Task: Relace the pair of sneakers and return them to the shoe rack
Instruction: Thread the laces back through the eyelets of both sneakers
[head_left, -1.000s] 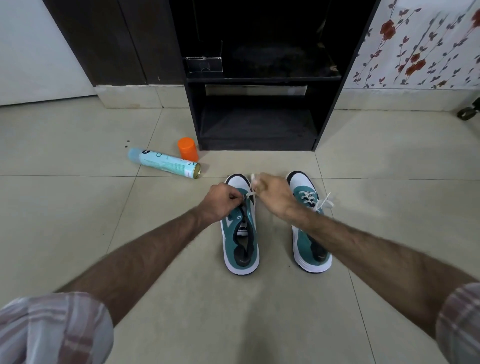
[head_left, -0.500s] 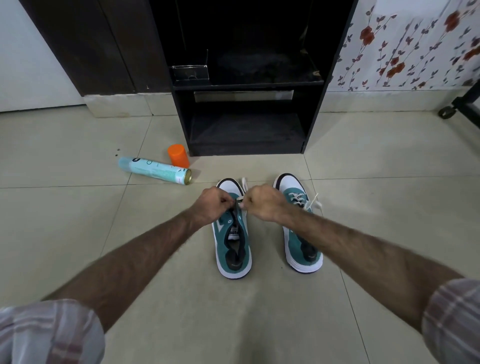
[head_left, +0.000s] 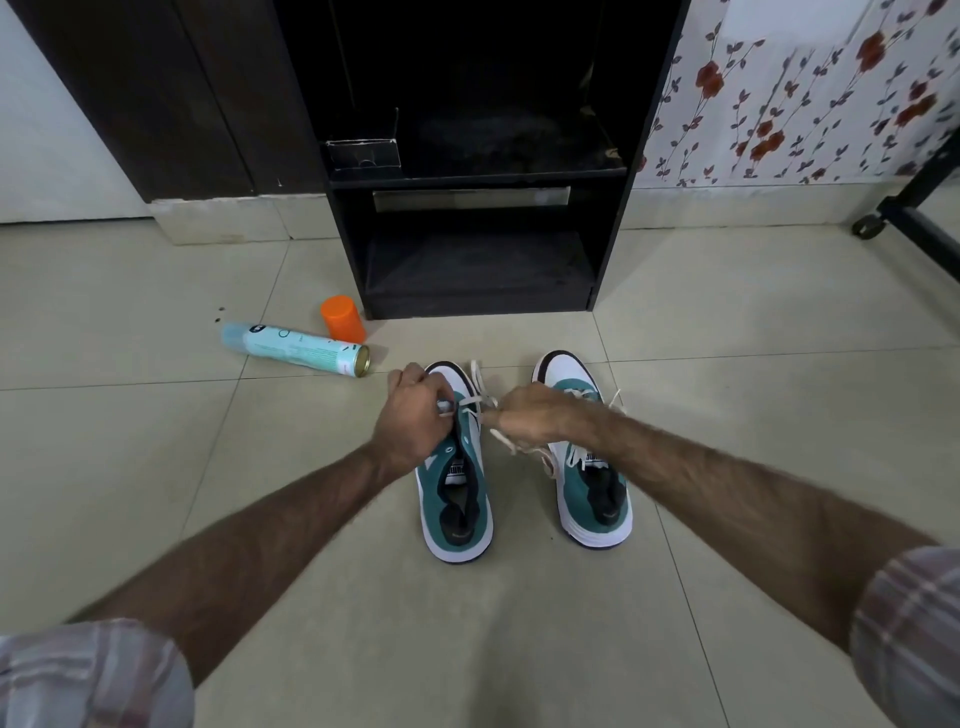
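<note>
Two teal and white sneakers stand side by side on the tiled floor, toes pointing at the shoe rack (head_left: 478, 182). My left hand (head_left: 413, 421) grips the left sneaker (head_left: 457, 499) at its lace area, fingers curled over the eyelets. My right hand (head_left: 524, 418) pinches the white lace (head_left: 483, 397) of that sneaker just above its toe end, with a loose length trailing down between the shoes. The right sneaker (head_left: 592, 483) has its lace threaded and knotted loosely, and my right forearm crosses over it.
A light blue spray can (head_left: 293, 347) lies on its side to the left of the sneakers, with an orange cap (head_left: 342, 318) standing behind it. The black rack has two dark shelves. A wheeled black frame (head_left: 904, 213) stands at the far right.
The view has shifted slightly, so the rack and sneakers sit differently in frame. My hands have spread a little apart over the left sneaker, drawing the lace out to the right.
</note>
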